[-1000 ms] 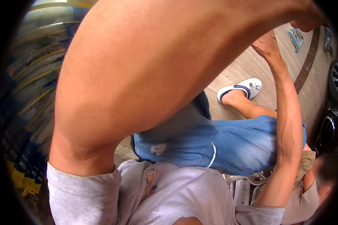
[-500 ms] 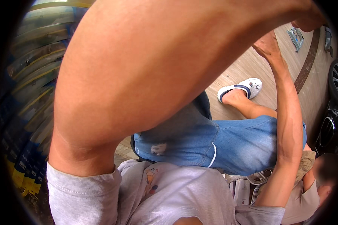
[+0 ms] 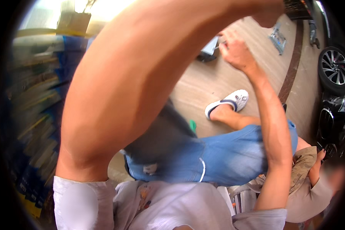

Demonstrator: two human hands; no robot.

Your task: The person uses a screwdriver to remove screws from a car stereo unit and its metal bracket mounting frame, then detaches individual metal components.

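Note:
My left forearm sweeps up across the view from the lower left. My left hand (image 3: 270,13) is at the top edge, its fingers smeared and mostly hidden; a dark object (image 3: 297,9) shows just beside it, and whether the hand touches it I cannot tell. Below it, my right hand (image 3: 237,50) is closed, fingers curled around something thin and pale that I cannot make out. Near those fingertips is a light grey and black object (image 3: 209,50), partly covered by my left forearm.
A white clog (image 3: 237,100) is on my foot on the wood-look floor (image 3: 195,84). A small flat packet (image 3: 278,39) lies beyond my right hand. At right are a car wheel (image 3: 335,66) and a seated person (image 3: 310,197). Blurred blue and yellow packages (image 3: 34,153) line the left side.
Both hands have shifted left in the view, and my right hand now shows clear of my left forearm. The grey and black object has come into sight. The view itself has turned slightly.

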